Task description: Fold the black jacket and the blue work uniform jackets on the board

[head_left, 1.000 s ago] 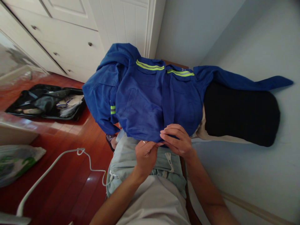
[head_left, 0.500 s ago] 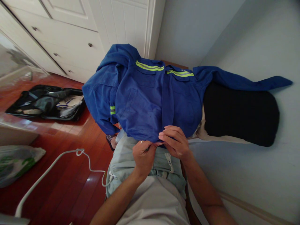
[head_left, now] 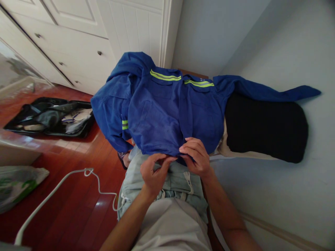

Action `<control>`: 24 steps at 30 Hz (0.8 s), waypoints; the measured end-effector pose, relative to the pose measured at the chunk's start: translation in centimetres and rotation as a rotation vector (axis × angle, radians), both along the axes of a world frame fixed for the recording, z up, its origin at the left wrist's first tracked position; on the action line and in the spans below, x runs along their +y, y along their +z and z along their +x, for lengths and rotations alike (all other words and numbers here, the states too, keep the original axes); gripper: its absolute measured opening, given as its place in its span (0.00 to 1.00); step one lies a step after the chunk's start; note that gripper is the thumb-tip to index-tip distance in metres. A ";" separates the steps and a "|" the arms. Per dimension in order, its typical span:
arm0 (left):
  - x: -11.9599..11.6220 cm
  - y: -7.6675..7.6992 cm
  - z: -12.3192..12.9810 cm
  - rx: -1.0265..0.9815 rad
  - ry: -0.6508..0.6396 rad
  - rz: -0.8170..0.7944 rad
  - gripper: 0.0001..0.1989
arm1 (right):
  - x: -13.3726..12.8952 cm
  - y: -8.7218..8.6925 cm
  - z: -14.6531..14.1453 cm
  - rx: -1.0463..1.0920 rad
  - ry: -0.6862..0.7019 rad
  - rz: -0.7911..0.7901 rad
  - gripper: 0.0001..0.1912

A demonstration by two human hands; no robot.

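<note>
A blue work jacket (head_left: 162,115) with yellow and grey reflective strips lies spread in front of me, its lower edge over my lap. My left hand (head_left: 156,170) pinches that edge between thumb and fingers. Close beside it on the right, my right hand (head_left: 196,153) grips the hem near the front placket (head_left: 186,115). Whatever small part lies between the fingertips is hidden. One sleeve (head_left: 274,91) stretches right along a black panel (head_left: 267,129); the other hangs folded at the left.
A white cabinet (head_left: 75,52) stands behind the jacket. On the reddish wooden floor (head_left: 78,198) lies an open suitcase (head_left: 49,116) with things inside. A white cable (head_left: 104,191) runs from the left towards my lap. A plastic bag (head_left: 21,184) rests at the left; a pale wall (head_left: 288,195) is on the right.
My left hand has shifted a little left along the hem, its thumb now stretched towards the right hand. The right hand stays almost in place. The view has moved slightly.
</note>
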State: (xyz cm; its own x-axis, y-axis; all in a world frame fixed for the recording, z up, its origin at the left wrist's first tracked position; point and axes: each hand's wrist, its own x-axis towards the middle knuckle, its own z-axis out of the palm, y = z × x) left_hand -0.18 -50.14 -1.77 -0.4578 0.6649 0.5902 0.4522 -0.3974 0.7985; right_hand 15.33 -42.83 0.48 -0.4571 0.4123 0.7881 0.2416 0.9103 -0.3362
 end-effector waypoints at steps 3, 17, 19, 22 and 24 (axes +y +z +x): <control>-0.1 -0.4 0.2 -0.181 -0.075 -0.074 0.18 | 0.0 0.3 -0.1 0.022 -0.006 0.025 0.11; 2.2 0.6 -3.6 0.137 -0.061 -0.315 0.10 | -0.5 -1.3 0.8 -0.116 0.019 -0.035 0.05; 3.0 -0.2 -4.1 0.205 -0.053 -0.312 0.10 | -0.3 -1.4 1.1 -0.153 0.061 -0.081 0.10; 4.5 -1.3 -4.8 0.308 -0.037 -0.280 0.12 | 0.8 -1.2 1.7 -0.160 0.052 -0.121 0.13; 5.9 -1.6 -5.2 0.402 -0.028 -0.261 0.13 | 2.2 -0.9 2.0 -0.155 0.005 -0.145 0.13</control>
State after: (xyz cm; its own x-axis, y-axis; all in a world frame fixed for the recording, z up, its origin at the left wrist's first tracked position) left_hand -5.42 -44.24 -3.36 -0.2075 0.8233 0.5283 0.7376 -0.2230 0.6373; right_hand 17.35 -40.61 -0.43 -0.5705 0.5138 0.6407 0.2959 0.8563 -0.4232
